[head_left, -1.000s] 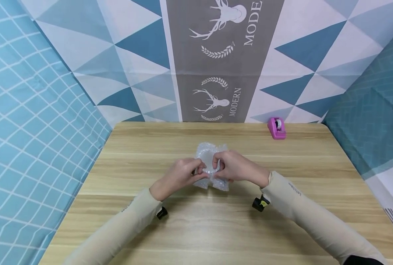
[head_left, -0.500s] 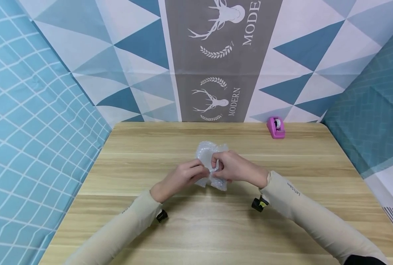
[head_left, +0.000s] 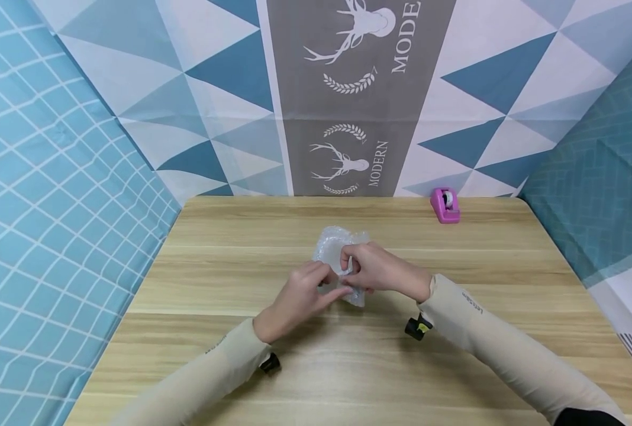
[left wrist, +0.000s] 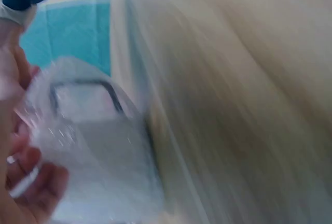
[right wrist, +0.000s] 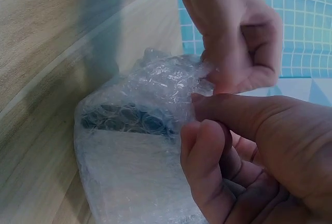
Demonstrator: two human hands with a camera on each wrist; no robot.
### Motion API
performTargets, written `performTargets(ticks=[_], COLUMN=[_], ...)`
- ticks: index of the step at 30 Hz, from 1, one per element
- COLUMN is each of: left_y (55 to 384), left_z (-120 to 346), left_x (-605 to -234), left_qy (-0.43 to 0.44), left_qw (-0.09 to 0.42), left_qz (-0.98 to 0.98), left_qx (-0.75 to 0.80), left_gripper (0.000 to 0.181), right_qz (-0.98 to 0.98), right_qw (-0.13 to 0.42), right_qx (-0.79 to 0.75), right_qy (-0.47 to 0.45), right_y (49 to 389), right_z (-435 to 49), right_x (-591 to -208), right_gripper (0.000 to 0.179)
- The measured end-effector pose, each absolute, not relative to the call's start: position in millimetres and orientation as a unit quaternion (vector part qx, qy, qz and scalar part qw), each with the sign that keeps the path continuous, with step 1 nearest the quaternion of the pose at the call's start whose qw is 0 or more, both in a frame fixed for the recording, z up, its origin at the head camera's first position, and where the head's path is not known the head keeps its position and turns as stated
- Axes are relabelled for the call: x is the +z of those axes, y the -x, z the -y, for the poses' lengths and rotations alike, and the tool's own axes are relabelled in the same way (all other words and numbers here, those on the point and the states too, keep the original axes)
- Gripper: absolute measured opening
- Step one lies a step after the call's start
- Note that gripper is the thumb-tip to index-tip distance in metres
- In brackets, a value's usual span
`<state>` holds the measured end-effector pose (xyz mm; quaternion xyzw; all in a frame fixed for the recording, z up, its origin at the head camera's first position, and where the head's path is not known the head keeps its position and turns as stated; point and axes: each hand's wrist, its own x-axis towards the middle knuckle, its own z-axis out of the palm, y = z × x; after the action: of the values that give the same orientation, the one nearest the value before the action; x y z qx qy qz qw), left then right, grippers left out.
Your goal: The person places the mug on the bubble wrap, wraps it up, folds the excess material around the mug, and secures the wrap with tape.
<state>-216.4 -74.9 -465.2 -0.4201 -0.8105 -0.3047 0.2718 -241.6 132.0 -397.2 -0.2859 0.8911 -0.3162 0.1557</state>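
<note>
A bundle of clear bubble wrap [head_left: 329,239] is between the hands near the middle of the table. Through the plastic in the left wrist view shows a pale body with a dark rim-like line [left wrist: 85,82]; its kind cannot be told. My right hand [head_left: 371,269] pinches the gathered bubble wrap [right wrist: 171,81] between thumb and fingers. My left hand [head_left: 304,293] is beside it, thumb stretched out toward the right fingertips and fingers bent, with a gap between. In the right wrist view the left hand [right wrist: 236,42] lies just beyond the gathered plastic. The left wrist view is blurred.
A pink tape dispenser [head_left: 445,206] stands at the table's back right. The wooden table [head_left: 241,225] ends at patterned cloth behind it and on both sides. Small black cameras are strapped to both wrists.
The left hand has shifted slightly right and toward the body. Its fingers, close together half a second ago, are now parted from the thumb. The right hand has kept its grip.
</note>
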Motion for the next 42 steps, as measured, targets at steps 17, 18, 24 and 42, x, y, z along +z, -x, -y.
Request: performTargets(ticks=[17,18,24,42], left_y=[211,212,217,219], left_z=[72,72,73,73], left_x=[-468,-468,-468,-474], left_qy=[0.306,0.297,0.241,0.156], left_qw=[0.215,0.207,0.168,0.106], left_qz=[0.849,0.848,0.841,0.819], left_qx=[-0.373,-0.388,-0.455,-0.541], left_gripper=[0.029,0.027,0.017,0.053], right_qz=[-0.882,-0.881,-0.885,-0.882], right_qw=[0.161,0.162,0.156,0.124], right_qx=[-0.315,-0.319,-0.323,-0.330], right_qy=[0.311,0.309,0.297,0.311], right_y=[244,244,247,248], right_z=[-137,-137,-137,-136], right_x=[-397,-397,-397,-403], right_gripper=[0.018,0.019,0.019,0.016])
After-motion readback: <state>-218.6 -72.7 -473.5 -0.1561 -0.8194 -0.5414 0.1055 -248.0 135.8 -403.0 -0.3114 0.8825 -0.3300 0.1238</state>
